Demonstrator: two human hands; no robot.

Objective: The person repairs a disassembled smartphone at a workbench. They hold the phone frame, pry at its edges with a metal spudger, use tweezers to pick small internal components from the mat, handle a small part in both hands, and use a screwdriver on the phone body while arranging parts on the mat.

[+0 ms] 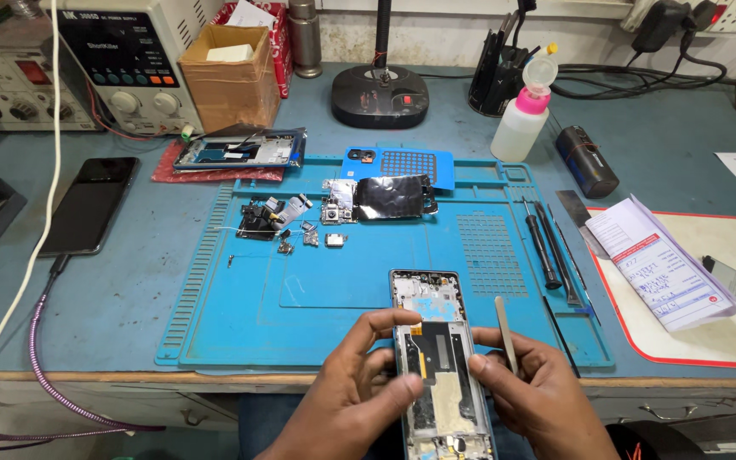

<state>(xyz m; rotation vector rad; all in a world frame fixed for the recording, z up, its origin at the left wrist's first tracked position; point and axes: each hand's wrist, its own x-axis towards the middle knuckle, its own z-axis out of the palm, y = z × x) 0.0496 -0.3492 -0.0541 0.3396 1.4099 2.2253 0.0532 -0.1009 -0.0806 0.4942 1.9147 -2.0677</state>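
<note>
We held an opened smartphone between both hands at the near edge of the surface, its back cover off and its metal shields and boards laid bare. Its long axis ran almost straight away from us, tilted slightly leftward at the far end: the far end lay over the near part of the blue silicone repair mat, while the near end hung past the surface's edge, toward our lap.

Our left hand gripped the phone from the left, thumb and forefinger closed across its left rim and reaching over the middle of the body. Our right hand braced the right rim with its fingers curled, and the same hand pinched a pair of metal tweezers, which stood up nearly parallel to the phone, just beside its right edge, tip pointing away from us. Both hands touched the phone, so neither was nearer; the tweezers sat on the right side only.

Farther out on the mat, well apart from the hands, lay a cluster of small removed parts, a dark shiny shield plate and a blue phone case. Screwdrivers lay to the right of the mat's middle, their shafts also running away from us. A second phone rested far left, on a cable.
</note>
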